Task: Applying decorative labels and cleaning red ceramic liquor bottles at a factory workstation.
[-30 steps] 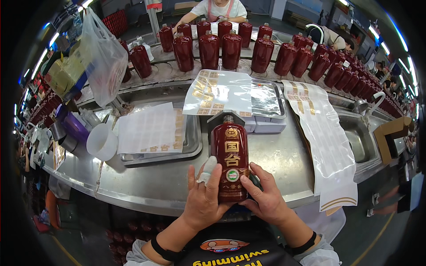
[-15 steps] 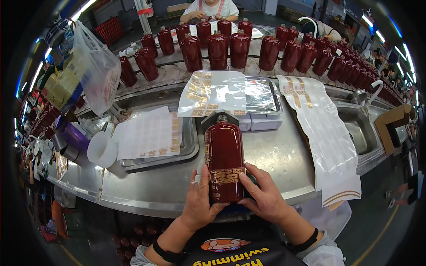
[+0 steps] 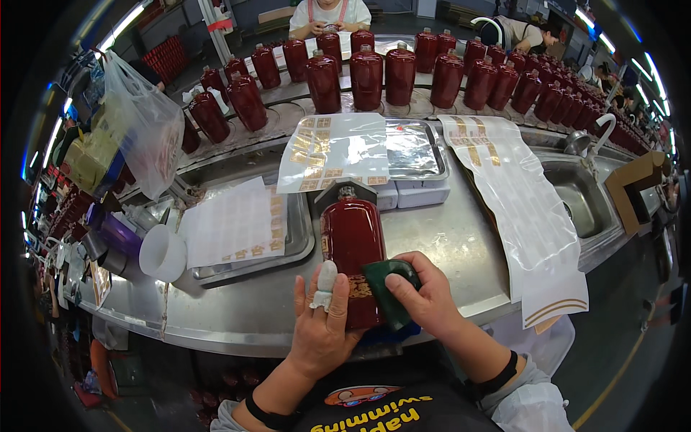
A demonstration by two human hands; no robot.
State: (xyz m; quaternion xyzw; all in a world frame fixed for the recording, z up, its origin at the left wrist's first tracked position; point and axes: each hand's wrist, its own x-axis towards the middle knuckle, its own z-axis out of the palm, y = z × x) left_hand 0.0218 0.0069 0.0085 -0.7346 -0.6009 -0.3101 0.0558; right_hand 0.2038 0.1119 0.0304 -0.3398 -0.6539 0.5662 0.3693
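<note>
A dark red glass bottle (image 3: 353, 234) lies on its back in front of me, its neck at a dark angled rest (image 3: 338, 196). My left hand (image 3: 317, 327) steadies the bottle's lower left side, thumb by the base and the other fingers raised and apart; one finger wears a white wrap (image 3: 326, 282). My right hand (image 3: 428, 295) is closed on a dark green flat pad (image 3: 389, 291), pressed against the bottle's lower right front. A gold patterned band (image 3: 361, 286) around the bottle is partly hidden by the pad and my fingers.
A sheet of gold stickers (image 3: 335, 147) lies beyond the bottle. Metal tray (image 3: 309, 248) with sheets and white cup (image 3: 163, 253) stand left; a long sticker strip (image 3: 515, 209) and sink (image 3: 576, 205) are right. Red bottles (image 3: 367, 79) line the conveyor; a co-worker (image 3: 330, 18) sits behind.
My right hand has picked up the green pad and brought it onto the bottle's front. My left hand's fingers have lifted and spread at the bottle's left side. Bottles on the conveyor have shifted.
</note>
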